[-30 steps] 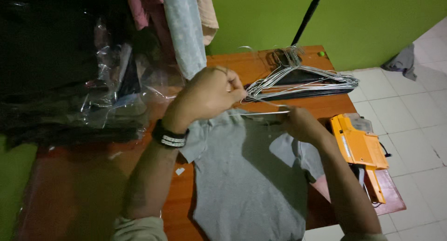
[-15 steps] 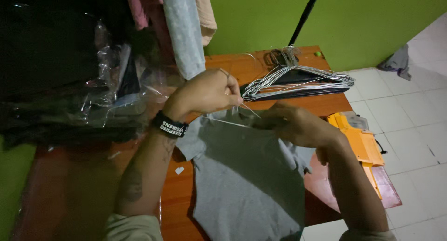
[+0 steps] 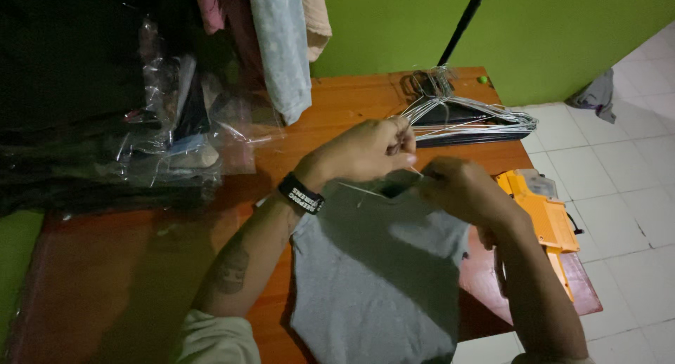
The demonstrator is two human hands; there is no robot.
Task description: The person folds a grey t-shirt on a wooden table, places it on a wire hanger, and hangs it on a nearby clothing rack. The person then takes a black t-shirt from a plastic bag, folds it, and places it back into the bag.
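grey t-shirt (image 3: pixel 373 265), centre of frame, flat on worktop (image 3: pixel 140 265): soft, light, limp; best held at neckline. left hand (image 3: pixel 365 150) clenched pinching thin wire hanger (image 3: pixel 380 193), stiff, springy; right hand (image 3: pixel 460 188) grasping collar. spare hangers (image 3: pixel 464 114) upper right.

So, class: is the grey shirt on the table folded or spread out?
Spread out. The grey shirt lies flat on the wooden table, both sleeves showing, its neck held by both hands.
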